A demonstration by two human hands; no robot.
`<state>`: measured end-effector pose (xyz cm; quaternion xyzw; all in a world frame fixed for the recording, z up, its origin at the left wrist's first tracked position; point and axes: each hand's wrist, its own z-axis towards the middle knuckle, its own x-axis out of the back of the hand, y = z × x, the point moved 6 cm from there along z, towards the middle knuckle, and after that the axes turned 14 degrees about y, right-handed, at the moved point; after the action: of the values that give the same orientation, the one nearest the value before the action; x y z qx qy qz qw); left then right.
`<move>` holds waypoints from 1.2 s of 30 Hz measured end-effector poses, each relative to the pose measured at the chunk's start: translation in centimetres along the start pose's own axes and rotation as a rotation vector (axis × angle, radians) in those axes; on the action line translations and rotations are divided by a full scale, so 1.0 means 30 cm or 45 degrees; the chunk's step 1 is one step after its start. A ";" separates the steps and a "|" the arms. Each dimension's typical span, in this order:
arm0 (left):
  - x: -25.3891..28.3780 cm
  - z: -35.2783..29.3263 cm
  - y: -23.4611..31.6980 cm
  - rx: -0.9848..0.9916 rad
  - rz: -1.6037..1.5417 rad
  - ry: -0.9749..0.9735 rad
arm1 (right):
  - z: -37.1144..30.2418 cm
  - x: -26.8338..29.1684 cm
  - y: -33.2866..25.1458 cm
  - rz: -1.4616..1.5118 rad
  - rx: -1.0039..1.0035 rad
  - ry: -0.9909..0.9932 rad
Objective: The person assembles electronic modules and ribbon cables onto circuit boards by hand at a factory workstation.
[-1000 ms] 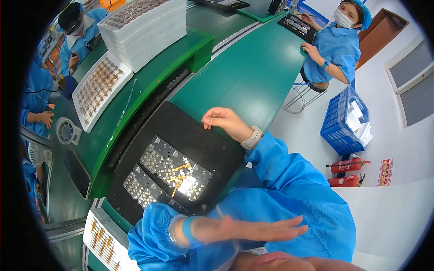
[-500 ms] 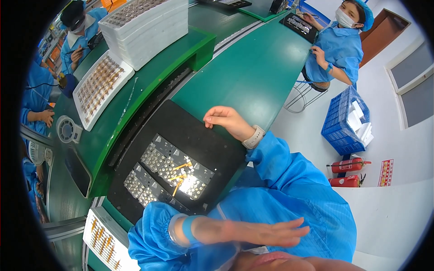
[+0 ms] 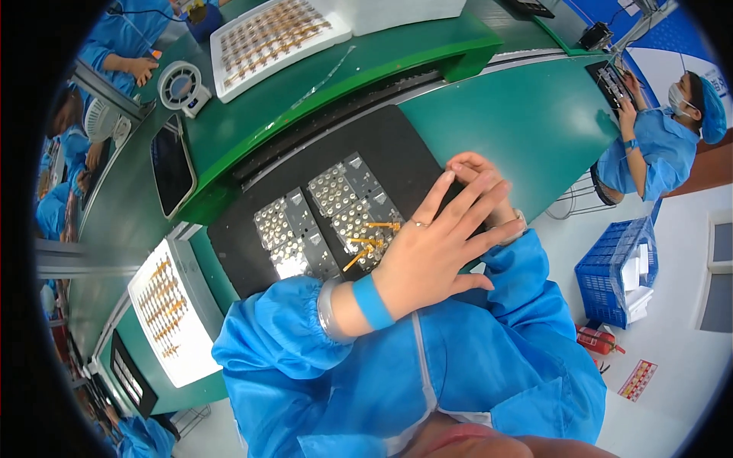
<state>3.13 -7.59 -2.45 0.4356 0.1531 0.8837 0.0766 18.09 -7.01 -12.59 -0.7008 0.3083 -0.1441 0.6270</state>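
Observation:
My left hand [image 3: 439, 256], with a blue strap at the wrist, reaches across with fingers spread and holds nothing visible. Its fingers overlap my right hand [image 3: 472, 160], which wears a pale watch band. Only some bent fingers of the right hand show, so its grip is hidden. Beside the left hand, a dark panel [image 3: 336, 187] with rows of round silvery parts lies on a black mat [image 3: 389, 133]. Several thin orange strips [image 3: 370, 243] lie on this panel, close to my left hand. A second similar panel [image 3: 294, 233] lies to its left.
White trays of orange-brown parts stand on the raised green shelf [image 3: 343, 91] and at the lower left [image 3: 198, 343]. A phone [image 3: 174, 164] and small fan [image 3: 183, 88] are at left. A co-worker [image 3: 649, 153] sits at right, above a blue crate [image 3: 603, 275] and fire extinguisher [image 3: 597, 340].
My left hand has swung from near my chest, up in front of my right hand, beside the panels. The view has turned, so everything sits differently. The orange strips still lie on the panel.

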 end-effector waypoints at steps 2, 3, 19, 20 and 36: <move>0.000 0.005 0.004 -0.035 0.049 0.016 | 0.001 0.008 -0.002 0.011 0.021 0.000; -0.002 0.005 0.006 -0.034 0.046 0.006 | 0.000 0.013 -0.002 0.040 0.024 -0.006; -0.030 -0.022 0.105 -0.505 -0.558 -0.069 | -0.160 -0.218 -0.204 0.359 0.526 -1.227; -0.030 -0.023 0.105 -0.512 -0.534 -0.068 | -0.167 -0.218 -0.208 0.400 0.565 -1.269; 0.015 -0.008 0.096 -0.523 -0.243 0.003 | -0.145 -0.118 -0.225 0.559 0.693 -0.912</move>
<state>2.65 -10.24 -1.29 0.3932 0.0106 0.8856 0.2469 14.49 -8.12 -4.67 -0.4358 0.1652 0.1657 0.8691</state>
